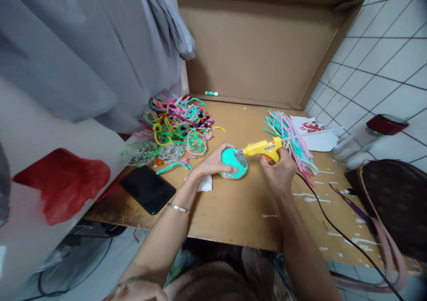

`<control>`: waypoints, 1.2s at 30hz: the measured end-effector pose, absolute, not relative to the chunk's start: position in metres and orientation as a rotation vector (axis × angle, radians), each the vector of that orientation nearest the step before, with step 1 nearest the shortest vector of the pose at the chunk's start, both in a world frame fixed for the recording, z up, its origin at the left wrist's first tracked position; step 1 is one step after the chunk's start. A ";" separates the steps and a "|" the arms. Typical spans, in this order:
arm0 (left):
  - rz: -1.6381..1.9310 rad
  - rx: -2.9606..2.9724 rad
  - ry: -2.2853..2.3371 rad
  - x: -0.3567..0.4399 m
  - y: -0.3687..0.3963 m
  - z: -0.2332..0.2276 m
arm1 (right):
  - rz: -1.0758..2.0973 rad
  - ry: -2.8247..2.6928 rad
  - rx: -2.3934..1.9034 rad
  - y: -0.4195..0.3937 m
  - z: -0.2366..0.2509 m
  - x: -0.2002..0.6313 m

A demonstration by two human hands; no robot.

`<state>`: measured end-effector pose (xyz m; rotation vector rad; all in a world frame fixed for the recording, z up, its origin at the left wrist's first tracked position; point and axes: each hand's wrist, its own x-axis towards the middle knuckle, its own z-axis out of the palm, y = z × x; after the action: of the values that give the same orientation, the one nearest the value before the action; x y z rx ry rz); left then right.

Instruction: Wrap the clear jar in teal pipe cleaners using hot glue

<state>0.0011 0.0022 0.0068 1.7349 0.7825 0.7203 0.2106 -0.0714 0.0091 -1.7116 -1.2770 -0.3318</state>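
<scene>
My left hand [216,163] is closed around a rounded, turquoise-covered piece [230,158], with a greyish, see-through patch on its right side. In my right hand [279,167] is a yellow hot glue gun [262,148], my fingers wrapped about its handle. The gun's nozzle points left and meets the piece near its upper edge; whether glue is coming out cannot be made out. A clear glue stick [313,133] juts from the gun's back end. A small white paper [205,184] lies on the table just below my left hand.
Tangled pipe cleaners [173,123] heap at the left, beside turquoise-handled pliers [175,165] and a black phone [147,189]. Straight pipe cleaners [290,136] lie at the right. Beyond them are a clear bottle [358,143] and a brown bag [393,203]. The gun's black cord [336,232] trails right.
</scene>
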 end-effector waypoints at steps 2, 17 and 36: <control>0.711 1.748 0.779 0.001 0.002 0.007 | -0.337 -1.285 -1.704 -0.072 0.009 0.210; 0.692 1.789 0.771 0.000 0.002 0.009 | -0.365 -1.318 -1.692 -0.071 0.009 0.209; 0.671 1.789 0.778 0.000 0.000 0.013 | -0.359 -1.347 -1.697 -0.075 0.013 0.210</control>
<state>0.0000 -0.0003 0.0132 1.7888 0.7782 0.6712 0.2101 -0.0754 0.0130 -1.6970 -1.3466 -0.3591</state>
